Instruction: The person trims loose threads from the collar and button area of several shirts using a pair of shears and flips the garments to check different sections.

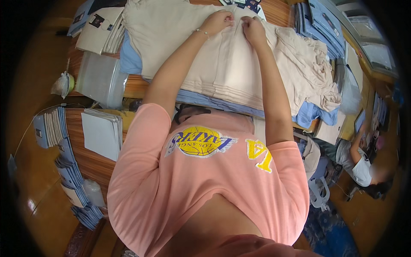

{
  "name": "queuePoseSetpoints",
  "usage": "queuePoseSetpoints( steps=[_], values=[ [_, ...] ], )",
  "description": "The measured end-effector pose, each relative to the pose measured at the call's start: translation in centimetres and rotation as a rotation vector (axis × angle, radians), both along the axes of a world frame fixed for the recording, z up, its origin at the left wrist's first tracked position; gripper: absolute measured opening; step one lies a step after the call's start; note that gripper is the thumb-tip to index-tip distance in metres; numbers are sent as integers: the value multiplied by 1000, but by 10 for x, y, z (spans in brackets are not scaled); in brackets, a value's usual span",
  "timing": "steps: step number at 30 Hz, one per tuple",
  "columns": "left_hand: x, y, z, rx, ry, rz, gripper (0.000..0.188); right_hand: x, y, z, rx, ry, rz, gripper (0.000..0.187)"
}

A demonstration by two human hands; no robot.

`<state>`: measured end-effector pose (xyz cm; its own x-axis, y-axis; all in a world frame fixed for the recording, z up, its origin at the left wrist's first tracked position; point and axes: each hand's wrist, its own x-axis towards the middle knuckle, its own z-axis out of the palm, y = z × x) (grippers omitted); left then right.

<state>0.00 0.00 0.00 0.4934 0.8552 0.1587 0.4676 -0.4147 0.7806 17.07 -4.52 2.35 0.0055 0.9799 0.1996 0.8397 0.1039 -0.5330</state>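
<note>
A cream shirt [207,68] lies spread on top of a pile of similar garments, its long sleeve bunched up at the right. Blue garments [201,98] show beneath the pile's near edge. My left hand [217,22] is at the far end of the shirt, fingers curled and pinching the cloth beside the front strip. Just to its right, my right hand [253,31] pinches the other side of that strip, thumb and fingers together. Between the two hands the cloth rises in a lengthwise fold.
Folded shirts with tags are stacked at the far left [100,25] and far right [323,25]. Clear plastic bags [100,77] lie left of the pile, above white sheets [100,132]. Several folded blue garments [70,171] line the left side. Another person [359,167] sits at the right.
</note>
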Motion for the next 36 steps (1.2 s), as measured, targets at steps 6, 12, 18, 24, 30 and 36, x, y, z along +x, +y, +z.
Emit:
queuePoseSetpoints(
  steps=[6,12,18,24,30,36],
  values=[
    [0,17,7,-338,-461,-192,22,10,12,2,-130,573,150,13],
    [15,0,47,-265,-464,-229,20,1,-7,27,-74,1217,126,20],
    [21,-14,121,452,-293,-170,12,-34,-68,48,95,960,-85,25],
    [20,-17,244,640,-90,-161,18,27,-78,167,89,1154,-35,23],
    [39,-108,326,332,-169,-510,14,87,-170,292,237,795,138,33],
    [35,-128,230,160,23,-548,18,112,-197,176,-5,552,164,20]
  ],
)
